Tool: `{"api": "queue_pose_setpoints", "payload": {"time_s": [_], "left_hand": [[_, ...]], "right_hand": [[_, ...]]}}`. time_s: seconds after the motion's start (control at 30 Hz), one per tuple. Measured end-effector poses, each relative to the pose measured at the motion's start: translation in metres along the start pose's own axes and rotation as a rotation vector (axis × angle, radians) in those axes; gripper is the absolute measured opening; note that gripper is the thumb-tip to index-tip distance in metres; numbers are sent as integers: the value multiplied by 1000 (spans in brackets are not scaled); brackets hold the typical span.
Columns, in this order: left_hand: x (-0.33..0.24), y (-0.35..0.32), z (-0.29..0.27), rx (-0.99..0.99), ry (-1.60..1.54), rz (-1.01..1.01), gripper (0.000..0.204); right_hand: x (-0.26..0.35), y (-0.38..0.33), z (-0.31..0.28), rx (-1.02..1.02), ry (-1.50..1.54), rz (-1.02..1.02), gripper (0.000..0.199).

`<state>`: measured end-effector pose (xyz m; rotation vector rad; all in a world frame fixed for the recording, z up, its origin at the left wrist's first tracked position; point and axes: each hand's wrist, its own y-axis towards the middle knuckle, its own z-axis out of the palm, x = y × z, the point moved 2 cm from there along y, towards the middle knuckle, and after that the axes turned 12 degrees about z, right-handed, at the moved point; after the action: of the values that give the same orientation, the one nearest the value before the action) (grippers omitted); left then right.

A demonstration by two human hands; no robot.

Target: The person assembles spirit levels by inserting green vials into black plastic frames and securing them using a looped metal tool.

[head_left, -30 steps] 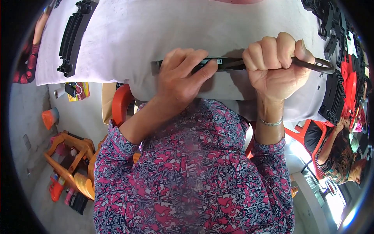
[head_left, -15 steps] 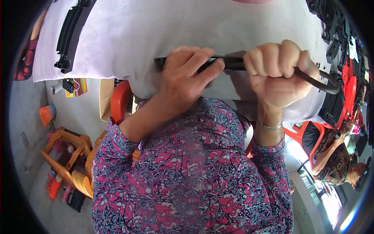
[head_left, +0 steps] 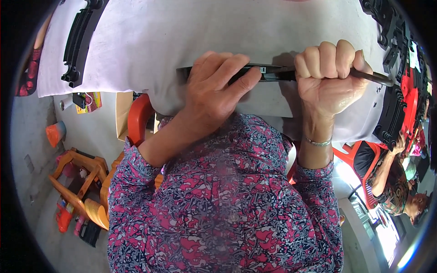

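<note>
My left hand is closed over a long, narrow black plastic part held just over the near side of the cloth-covered table. One end of the part sticks out to the left of my fingers, and a small pale clip or label shows beside my thumb. In a tight fist, my right hand grips a dark rod-like tool. The tool's far-right end juts past my thumb, and its other end meets the black part. My fingers hide the exact contact and most of the tool.
A curved, slotted black part lies on the white tablecloth at left. Several similar black parts crowd the right edge. Another person sits at right near a red chair. An orange-red chair back stands below the table edge.
My right fist has shifted slightly right and up, turning the tool so its curled end now looks straighter. More of the black part shows between my hands. The person at right has leaned or reached.
</note>
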<state>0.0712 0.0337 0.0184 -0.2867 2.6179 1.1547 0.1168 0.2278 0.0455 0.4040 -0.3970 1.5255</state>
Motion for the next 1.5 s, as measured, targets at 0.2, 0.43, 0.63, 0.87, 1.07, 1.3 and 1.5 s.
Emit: {"api": "queue_pose_setpoints", "payload": {"time_s": [0.2, 0.43, 0.63, 0.87, 1.07, 1.3, 1.5], "left_hand": [[3, -3, 3, -50, 18, 49, 29], [3, -3, 1, -52, 31, 51, 29], [1, -2, -3, -2, -52, -18, 30], [1, -3, -3, 3, -54, -15, 32], [2, -4, -3, -4, -56, -5, 30], [2, -5, -2, -4, -57, -13, 29], [2, -6, -2, 8, -35, -9, 30]], "right_hand": [[0, -3, -2, -77, 88, -41, 44], [-1, 0, -4, -61, 123, -46, 44], [-3, -3, -3, -61, 107, -75, 45], [-4, -6, -4, -42, 103, -111, 44], [-2, -6, -6, -31, 131, -141, 44], [-3, -4, -5, -25, 130, -134, 44], [-3, -3, -4, -72, 153, -125, 44]]}}
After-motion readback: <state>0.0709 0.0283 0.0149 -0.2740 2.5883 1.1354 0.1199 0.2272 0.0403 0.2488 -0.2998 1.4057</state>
